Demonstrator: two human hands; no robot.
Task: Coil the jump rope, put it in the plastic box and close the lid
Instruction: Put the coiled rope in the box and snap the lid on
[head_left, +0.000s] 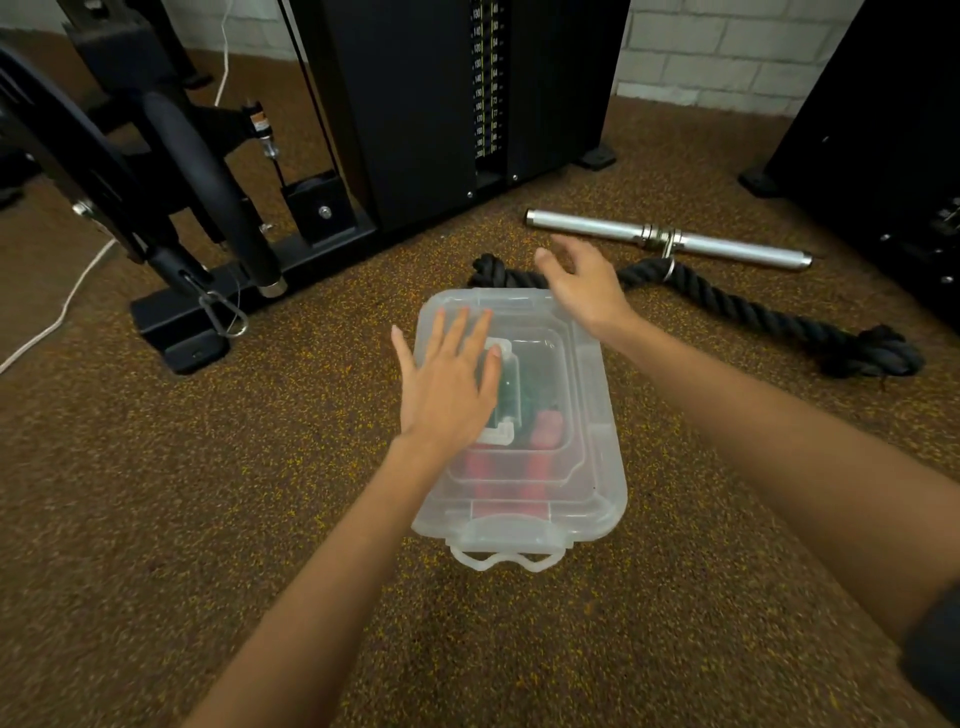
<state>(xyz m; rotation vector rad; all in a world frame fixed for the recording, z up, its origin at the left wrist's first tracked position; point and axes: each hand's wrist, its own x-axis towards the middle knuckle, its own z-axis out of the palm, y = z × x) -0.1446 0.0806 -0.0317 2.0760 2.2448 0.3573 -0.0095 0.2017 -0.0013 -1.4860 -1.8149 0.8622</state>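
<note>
A clear plastic box (597, 415) sits on the speckled brown floor in the middle of the view, with its lid (582, 374) lying on top. Through the plastic I see the jump rope (545, 431): red handles toward the near end and dark green cord farther in. My left hand (447, 384) lies flat on the left part of the lid, fingers spread. My right hand (587, 286) hovers over the far right corner of the box, fingers apart, holding nothing. A white clip handle (506, 558) sticks out at the near end.
A thick black rope (753, 312) with a metal ring lies just behind the box, stretching right. A silver bar (670, 239) lies beyond it. Black gym machines (415, 104) stand at the back and left, another at far right. A white cord (57, 317) trails on the left.
</note>
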